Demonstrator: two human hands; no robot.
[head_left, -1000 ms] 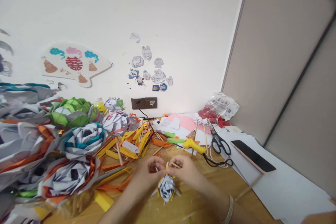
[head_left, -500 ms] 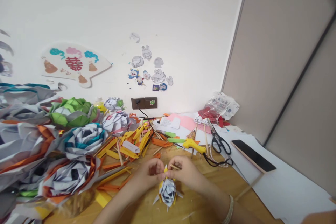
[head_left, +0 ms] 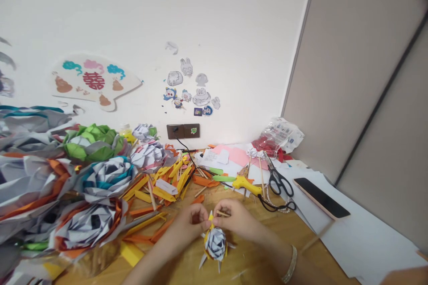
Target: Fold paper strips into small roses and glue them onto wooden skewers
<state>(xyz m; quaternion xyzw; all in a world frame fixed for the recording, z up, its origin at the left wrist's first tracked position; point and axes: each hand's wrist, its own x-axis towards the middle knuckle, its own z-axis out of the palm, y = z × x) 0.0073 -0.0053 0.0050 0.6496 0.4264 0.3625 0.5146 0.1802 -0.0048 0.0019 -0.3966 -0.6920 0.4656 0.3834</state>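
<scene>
A small white and grey paper flower (head_left: 216,244) with yellow strips and pointed white tips is at the front middle of the table, its folded rosette facing me. My left hand (head_left: 195,220) pinches the yellow strip at the flower's far edge between thumb and finger. Against the same spot, my right hand (head_left: 232,220) presses its thumb and fingertips, and a short thin wooden stick (head_left: 223,213) is held across its curled fingers. The fingers partly cover the yellow strip. Beyond my right hand lies a yellow glue gun (head_left: 246,185) with a black cord.
Large folded paper flowers (head_left: 88,227) crowd the left side. Yellow and orange paper strips (head_left: 170,178) lie scattered beside them. To the right are black scissors (head_left: 281,182), a phone (head_left: 321,198) and white paper sheets (head_left: 368,240). A plastic bag (head_left: 279,136) stands by the wall.
The paper flower has turned slightly, with its rosette shifting a little right and its lower tips swinging round. Both hands keep their pinch in nearly the same place.
</scene>
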